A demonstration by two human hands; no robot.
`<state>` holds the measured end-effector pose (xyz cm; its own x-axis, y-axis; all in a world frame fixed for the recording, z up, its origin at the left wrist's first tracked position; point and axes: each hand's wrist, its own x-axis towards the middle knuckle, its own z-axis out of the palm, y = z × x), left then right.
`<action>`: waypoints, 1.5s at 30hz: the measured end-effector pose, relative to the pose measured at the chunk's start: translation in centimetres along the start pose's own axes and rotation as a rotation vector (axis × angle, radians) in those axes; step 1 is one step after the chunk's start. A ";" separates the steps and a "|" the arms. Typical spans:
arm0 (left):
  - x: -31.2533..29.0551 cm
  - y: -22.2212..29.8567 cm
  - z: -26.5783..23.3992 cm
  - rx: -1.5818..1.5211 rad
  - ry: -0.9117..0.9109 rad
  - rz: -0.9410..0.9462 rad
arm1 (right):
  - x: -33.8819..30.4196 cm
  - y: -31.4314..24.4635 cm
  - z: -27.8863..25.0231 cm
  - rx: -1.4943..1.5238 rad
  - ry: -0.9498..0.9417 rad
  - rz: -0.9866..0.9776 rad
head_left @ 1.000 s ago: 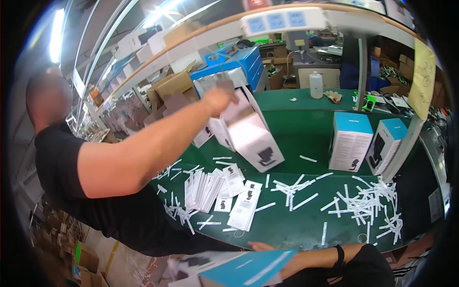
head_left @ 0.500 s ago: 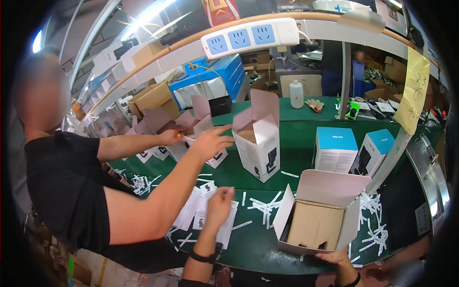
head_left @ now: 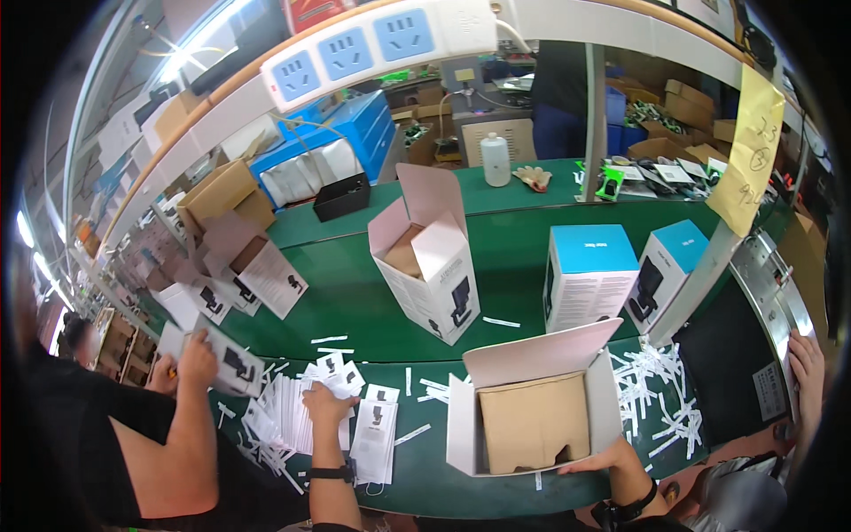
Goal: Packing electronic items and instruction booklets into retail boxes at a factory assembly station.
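My right hand [head_left: 601, 457] grips the lower front edge of an open white box [head_left: 459, 430], tilted so its inside shows. A brown cardboard insert [head_left: 534, 424] with notches fills it. My left hand [head_left: 328, 406], a black band on its wrist, is on a pile of white printed leaflets [head_left: 285, 412], its fingers curled on the upper leaflets. More leaflets [head_left: 376, 434] lie just right of it. Beyond stands an upright white box [head_left: 434, 288] with raised flaps. At the left, a co-worker's hands [head_left: 191, 362] hold another white box [head_left: 235, 368].
Two closed boxes with blue tops [head_left: 592, 253] stand at the back right. Paper strips [head_left: 656, 390] lie scattered about the green table [head_left: 417, 488]. A metal post [head_left: 700, 284] rises at the right, and a power strip [head_left: 381, 44] hangs overhead. Another person's hand [head_left: 805, 377] is at the far right.
My left hand has moved left and down onto the leaflets. The open box is tipped up more toward me in my right hand. The co-worker has drawn a box leftward, and my view has shifted.
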<state>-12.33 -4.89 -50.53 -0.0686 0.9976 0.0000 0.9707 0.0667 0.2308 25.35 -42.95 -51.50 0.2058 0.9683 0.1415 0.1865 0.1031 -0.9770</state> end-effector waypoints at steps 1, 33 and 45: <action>0.7 -1.4 0.5 0.038 -0.015 0.020 | 0.3 -0.9 0.1 0.002 0.002 -0.002; -11.4 1.8 -14.2 -1.779 0.095 0.293 | 1.2 -5.6 1.6 -0.016 0.081 -0.110; -25.2 15.2 -14.9 -1.131 0.095 0.913 | 0.6 -6.3 1.9 -0.007 0.085 -0.033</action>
<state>0.73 -29.26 -32.50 0.4022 0.6776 0.6157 -0.0094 -0.6694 0.7429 22.43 -42.57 -45.55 0.2805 0.9415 0.1870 0.2014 0.1328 -0.9705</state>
